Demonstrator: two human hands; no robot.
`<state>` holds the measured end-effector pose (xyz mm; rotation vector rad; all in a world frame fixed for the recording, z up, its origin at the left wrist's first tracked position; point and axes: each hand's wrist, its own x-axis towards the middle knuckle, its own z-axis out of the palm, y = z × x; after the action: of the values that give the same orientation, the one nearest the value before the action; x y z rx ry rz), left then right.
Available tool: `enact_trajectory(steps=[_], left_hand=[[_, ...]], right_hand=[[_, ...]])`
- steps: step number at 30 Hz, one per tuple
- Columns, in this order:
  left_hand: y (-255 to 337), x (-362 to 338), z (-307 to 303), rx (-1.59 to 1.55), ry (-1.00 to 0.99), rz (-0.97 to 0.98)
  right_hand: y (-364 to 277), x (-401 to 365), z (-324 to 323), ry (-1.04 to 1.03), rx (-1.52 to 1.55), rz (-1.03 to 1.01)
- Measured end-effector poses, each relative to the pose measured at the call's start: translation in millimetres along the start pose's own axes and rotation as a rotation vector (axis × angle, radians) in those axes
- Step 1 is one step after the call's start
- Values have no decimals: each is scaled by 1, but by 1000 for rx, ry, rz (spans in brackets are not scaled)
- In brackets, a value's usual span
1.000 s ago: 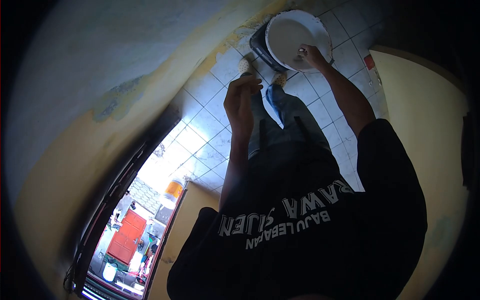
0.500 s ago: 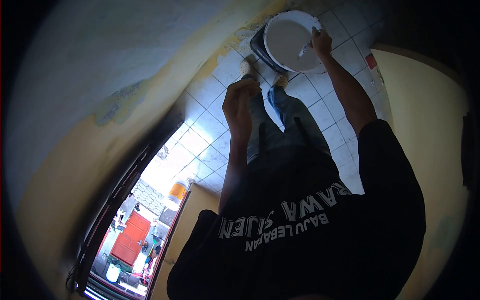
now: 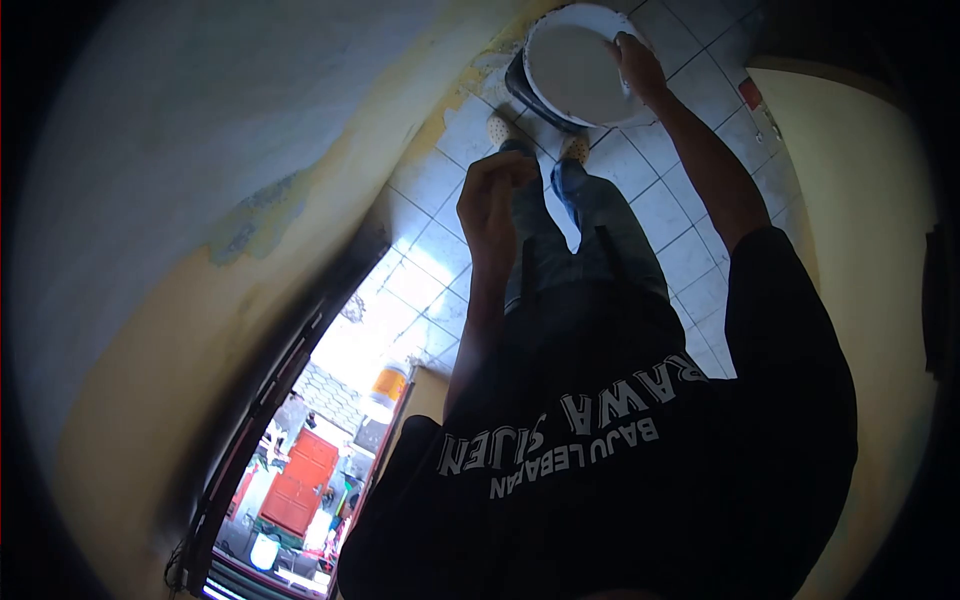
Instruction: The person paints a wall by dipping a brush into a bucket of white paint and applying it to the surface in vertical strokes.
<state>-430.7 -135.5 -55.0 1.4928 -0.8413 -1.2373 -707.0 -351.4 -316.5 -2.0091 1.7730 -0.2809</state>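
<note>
A large white tub (image 3: 590, 115) with a pale grey mix (image 3: 575, 70) in it stands on the tiled floor beyond my feet. My right hand (image 3: 641, 70) is at the tub's right rim, its fingers closed round a small tool whose pale edge shows just below the hand. The rest of that tool is hidden. My left hand (image 3: 492, 195) hangs in front of my legs, away from the tub, with its fingers curled; whatever it may hold is too dark to make out.
A dark container (image 3: 520, 85) sits against the tub's left side. The stained wall (image 3: 265, 215) runs along the left, with an open doorway below it. An orange and white bucket (image 3: 388, 385) stands by the doorway. Another yellowish wall (image 3: 850, 200) rises on the right.
The tool in my right hand has turned and now shows less beside the tub's rim. The whole view has shifted slightly, with the tub higher in it. My left hand stays curled.
</note>
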Motion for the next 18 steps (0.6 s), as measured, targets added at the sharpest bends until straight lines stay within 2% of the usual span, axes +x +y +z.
enact_trajectory(steps=[1,4,9,12,15,17,18], left_hand=[[5,2,0,-1,-23,17],[24,2,-4,12,-58,51],[47,-15,-34,34,-74,102],[50,-12,-56,39,-135,123],[55,-5,-88,62,-232,144],[44,-2,-121,47,-296,142],[37,-1,-142,44,-321,128]], right_hand=[[-6,2,-14,8,19,-18],[-17,4,-43,226,157,-8],[-14,-25,-55,409,814,284],[-8,-52,-34,560,971,425],[-35,-89,-14,685,1245,587],[-69,-107,8,883,1494,590],[-96,-122,12,858,1603,569]])
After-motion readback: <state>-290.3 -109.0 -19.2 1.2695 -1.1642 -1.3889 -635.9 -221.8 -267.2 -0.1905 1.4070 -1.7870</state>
